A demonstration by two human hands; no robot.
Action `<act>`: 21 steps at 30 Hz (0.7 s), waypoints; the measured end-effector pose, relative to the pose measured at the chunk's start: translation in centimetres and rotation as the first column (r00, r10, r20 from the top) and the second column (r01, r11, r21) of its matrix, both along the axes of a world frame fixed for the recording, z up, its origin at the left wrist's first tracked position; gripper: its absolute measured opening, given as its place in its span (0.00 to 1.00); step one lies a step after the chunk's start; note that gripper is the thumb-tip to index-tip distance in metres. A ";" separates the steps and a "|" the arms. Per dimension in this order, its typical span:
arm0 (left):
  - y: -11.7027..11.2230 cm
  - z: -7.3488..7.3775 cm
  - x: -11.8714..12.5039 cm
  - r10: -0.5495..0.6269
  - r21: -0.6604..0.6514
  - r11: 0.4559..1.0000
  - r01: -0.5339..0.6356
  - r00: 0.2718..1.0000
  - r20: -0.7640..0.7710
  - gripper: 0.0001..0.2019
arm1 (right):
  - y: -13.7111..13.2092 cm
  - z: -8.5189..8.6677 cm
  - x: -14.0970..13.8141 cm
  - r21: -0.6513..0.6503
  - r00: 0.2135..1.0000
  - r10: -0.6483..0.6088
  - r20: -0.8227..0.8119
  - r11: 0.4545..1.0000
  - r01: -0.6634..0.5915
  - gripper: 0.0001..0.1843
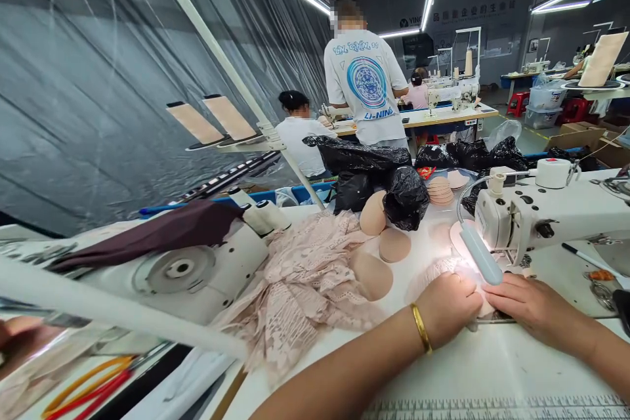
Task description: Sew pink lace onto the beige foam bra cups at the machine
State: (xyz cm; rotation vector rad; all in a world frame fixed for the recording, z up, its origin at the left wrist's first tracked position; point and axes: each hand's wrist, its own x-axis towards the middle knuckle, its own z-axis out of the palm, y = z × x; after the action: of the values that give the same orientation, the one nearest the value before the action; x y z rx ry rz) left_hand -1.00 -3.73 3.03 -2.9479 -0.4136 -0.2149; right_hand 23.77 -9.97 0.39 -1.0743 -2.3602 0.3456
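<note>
Just in front of the needle end of the sewing machine (556, 216), a pale pink fabric (426, 277) is worked under both hands. The left hand (447, 305) is curled, its fingers closed together on the near part of the fabric; the fingers of the right hand (529, 305) are laid out straight, side by side, and whether anything is pinched beneath them cannot be told. The fabric is spread leftward from the machine, past the left fingers; the needle end is approached more closely by the right ones. Its long axis is hidden by bunching and glare. The fingertips are partly covered by a smooth, tube-shaped lamp (481, 254), hung on a bent neck beside the machine.

Farther left of the machine, thin, smooth, rounded beige pads (395, 245) are scattered, and beyond them a crumpled heap of soft, openwork lace (305, 262) is piled. Behind the pads, left of the machine, glossy, wrinkled black plastic (406, 197) is bunched. Nearer than the machine, a clear, flat ruler (492, 407) is laid along the slick white tabletop (443, 374).
</note>
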 end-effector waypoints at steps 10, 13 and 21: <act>0.3 -2.5 -0.4 -0.024 -0.011 1.000 0.026 0.993 0.117 0.09 | -0.7 -0.6 0.7 0.083 0.984 0.014 0.179 0.996 -0.029 0.21; 0.3 -2.2 -0.3 -0.008 -0.052 0.999 0.016 0.989 0.145 0.10 | -0.8 -0.5 0.7 0.060 0.977 0.035 0.211 0.997 -0.048 0.21; 0.1 -2.0 -0.6 -0.018 -0.048 0.998 0.028 0.978 0.209 0.14 | -0.9 0.0 -0.2 0.054 0.983 -0.005 0.186 0.999 -0.005 0.16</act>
State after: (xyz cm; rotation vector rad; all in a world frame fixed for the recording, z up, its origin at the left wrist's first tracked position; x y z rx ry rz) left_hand -1.56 -3.66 1.04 -2.9914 -0.4172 -0.5274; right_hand 23.55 -10.86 0.40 -1.1238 -2.5177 0.1869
